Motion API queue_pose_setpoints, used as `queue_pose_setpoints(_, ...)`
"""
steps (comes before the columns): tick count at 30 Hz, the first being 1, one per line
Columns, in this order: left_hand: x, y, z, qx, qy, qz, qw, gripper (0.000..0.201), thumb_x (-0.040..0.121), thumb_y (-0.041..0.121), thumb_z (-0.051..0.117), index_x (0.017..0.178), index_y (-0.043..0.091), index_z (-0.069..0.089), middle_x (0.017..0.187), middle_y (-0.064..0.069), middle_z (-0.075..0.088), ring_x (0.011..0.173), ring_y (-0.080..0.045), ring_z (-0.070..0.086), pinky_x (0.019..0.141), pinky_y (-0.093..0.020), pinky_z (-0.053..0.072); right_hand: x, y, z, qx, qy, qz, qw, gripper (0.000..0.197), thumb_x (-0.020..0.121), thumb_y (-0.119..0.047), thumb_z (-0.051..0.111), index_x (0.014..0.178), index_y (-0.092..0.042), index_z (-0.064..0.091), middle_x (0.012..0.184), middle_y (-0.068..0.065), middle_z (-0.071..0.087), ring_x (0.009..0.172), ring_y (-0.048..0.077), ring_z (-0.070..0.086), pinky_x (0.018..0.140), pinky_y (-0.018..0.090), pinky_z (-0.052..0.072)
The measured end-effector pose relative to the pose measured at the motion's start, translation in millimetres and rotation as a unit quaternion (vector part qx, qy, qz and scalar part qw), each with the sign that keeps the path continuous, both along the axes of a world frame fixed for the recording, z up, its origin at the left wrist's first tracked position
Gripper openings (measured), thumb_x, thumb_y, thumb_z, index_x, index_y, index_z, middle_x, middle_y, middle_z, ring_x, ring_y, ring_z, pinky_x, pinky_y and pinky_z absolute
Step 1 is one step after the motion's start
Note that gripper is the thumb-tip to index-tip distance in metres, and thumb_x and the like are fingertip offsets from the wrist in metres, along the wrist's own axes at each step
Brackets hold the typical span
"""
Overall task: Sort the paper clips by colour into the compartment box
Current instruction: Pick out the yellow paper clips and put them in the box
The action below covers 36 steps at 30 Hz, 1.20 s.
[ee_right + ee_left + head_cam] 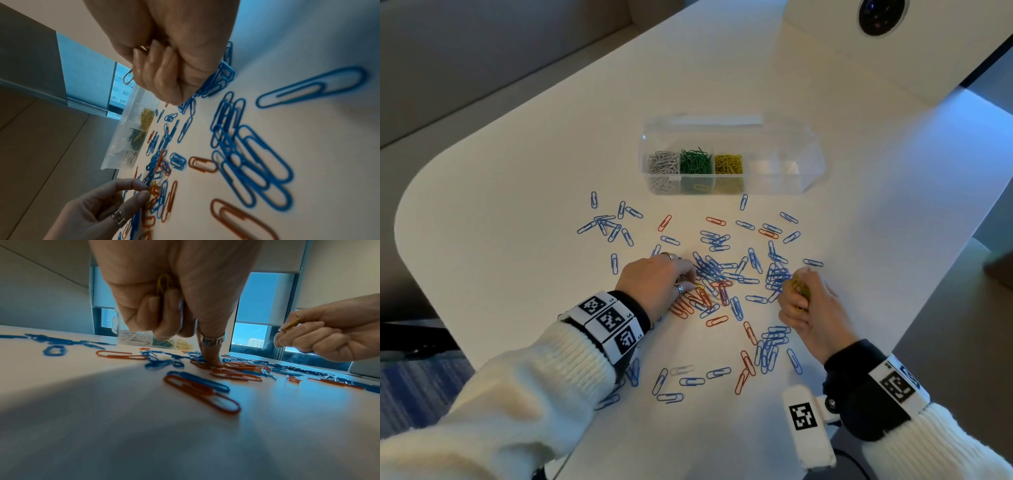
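Note:
A clear compartment box [804, 161] stands at the back, holding white clips [663, 164], green clips [695, 161] and yellow clips [728, 163] in its three left compartments. Blue clips [710, 267] and red clips [681, 308] lie scattered on the white table [517, 205]. My left hand [690, 277] reaches into the middle pile. It holds a yellow clip [163, 283] under its curled fingers while a ringed finger [211, 344] presses down among red clips. My right hand [796, 294] grips a bunch of yellow clips [799, 286] in a fist beside a blue heap.
The box's two right compartments [774, 168] look empty. A pale clip [682, 369] lies near the front among blue ones. A white panel with a round dark lens [881, 15] rises at the back right. The table's edge runs close along the right.

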State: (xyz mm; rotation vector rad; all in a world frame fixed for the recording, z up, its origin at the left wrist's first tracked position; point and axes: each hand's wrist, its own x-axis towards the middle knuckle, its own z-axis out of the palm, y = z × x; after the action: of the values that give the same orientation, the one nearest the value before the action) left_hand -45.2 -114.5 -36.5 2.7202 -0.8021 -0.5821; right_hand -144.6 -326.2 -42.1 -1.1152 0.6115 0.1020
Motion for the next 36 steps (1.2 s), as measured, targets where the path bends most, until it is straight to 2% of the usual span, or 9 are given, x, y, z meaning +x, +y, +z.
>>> queue_pose_setpoints(9,7.0,-5.7,2.0,0.069,0.027,-0.055,0.996,0.019,0.094,0.037,0.046,0.104,0.022,0.054,0.103,0.001,0.059,0.096,-0.018,0.057,0.071,-0.026,0.039,-20.7,-5.5,-7.8,0.042,0.022,-0.031,0.998,0.042,0.101,-0.023,0.029,0.06,-0.016,0.03,0.048,-0.006,0.026,0.038,0.006,0.019,0.04,0.02,0.014)
queue_pose_setpoints(12,15.3,-0.8,13.7,-0.079,0.145,0.044,0.985,0.012,0.092,0.02,0.05,0.081,0.021,0.047,0.082,-0.001,0.056,0.08,-0.021,0.055,0.07,-0.029,0.043,-20.1,-5.8,-2.1,0.055,0.017,-0.051,0.997,0.046,0.1,-0.019,0.029,0.055,-0.017,0.034,0.047,-0.005,0.026,0.037,0.006,0.02,0.038,0.018,0.015)
queue_pose_setpoints(14,18.9,9.2,30.7,-0.266,0.281,0.181,0.904,0.027,0.088,0.002,0.045,0.067,0.02,0.044,0.062,0.003,0.045,0.057,-0.016,0.04,0.05,-0.021,0.032,-17.5,-5.2,5.7,0.051,0.008,-0.051,0.997,0.045,0.099,-0.017,0.029,0.054,-0.018,0.032,0.047,-0.005,0.027,0.037,0.006,0.02,0.038,0.018,0.015)
queue_pose_setpoints(18,15.8,42.9,54.0,-0.578,0.562,0.193,0.56,0.024,0.058,0.012,0.056,0.057,0.017,0.032,0.056,0.002,0.022,0.045,-0.012,0.017,0.043,-0.022,0.013,-14.1,-2.6,25.0,0.042,-0.013,-0.041,0.998,0.038,0.099,-0.015,0.029,0.061,-0.018,0.031,0.047,-0.007,0.026,0.036,0.005,0.018,0.04,0.017,0.01)
queue_pose_setpoints(21,8.4,58.2,51.9,-0.635,0.615,0.154,0.442,0.019,0.068,0.009,0.045,0.064,0.014,0.027,0.061,-0.003,0.024,0.051,-0.015,0.021,0.047,-0.027,0.018,-11.0,5.5,42.5,0.009,-0.022,-0.009,1.0,0.035,0.099,-0.012,0.026,0.065,-0.017,0.029,0.047,-0.006,0.026,0.034,0.005,0.017,0.038,0.01,0.013)
queue_pose_setpoints(25,-8.1,61.4,40.0,-0.628,0.635,0.177,0.413,0.003,0.071,0.007,0.037,0.073,0.008,0.039,0.065,-0.006,0.028,0.053,-0.016,0.026,0.048,-0.026,0.018,-10.4,24.6,55.9,-0.081,-0.059,0.073,0.992,0.036,0.099,-0.006,0.027,0.066,-0.018,0.033,0.053,0.006,0.031,0.04,0.009,0.015,0.041,0.017,0.012)
queue_pose_setpoints(30,-21.2,53.9,34.6,-0.548,0.599,0.357,0.461,0.021,0.074,0.018,0.039,0.056,0.011,0.046,0.055,0.0,0.033,0.044,-0.011,0.027,0.035,-0.018,0.032,-6.0,50.7,69.2,-0.186,-0.126,0.167,0.96,0.02,0.091,-0.018,0.034,0.072,-0.014,0.031,0.064,0.005,0.058,0.039,0.004,0.026,0.04,0.014,0.025)
queue_pose_setpoints(33,-23.8,42.6,26.7,-0.528,0.565,0.423,0.473,0.038,0.082,0.022,0.042,0.047,0.012,0.053,0.056,-0.004,0.056,0.041,-0.015,0.053,0.039,-0.022,0.05,2.4,76.0,82.2,-0.291,-0.207,0.206,0.911,0.02,0.092,-0.019,0.033,0.075,-0.009,0.037,0.068,0.016,0.055,0.048,0.008,0.043,0.046,0.018,0.035)
queue_pose_setpoints(36,-30.5,30.5,30.3,-0.509,0.6,0.407,0.463,0.027,0.081,0.016,0.046,0.073,0.0,0.067,0.074,-0.015,0.068,0.059,-0.022,0.068,0.057,-0.032,0.058,13.5,105.8,88.2,-0.384,-0.255,0.283,0.841,0.015,0.091,-0.021,0.037,0.08,-0.01,0.037,0.062,0.005,0.047,0.053,0.014,0.043,0.052,0.035,0.038)
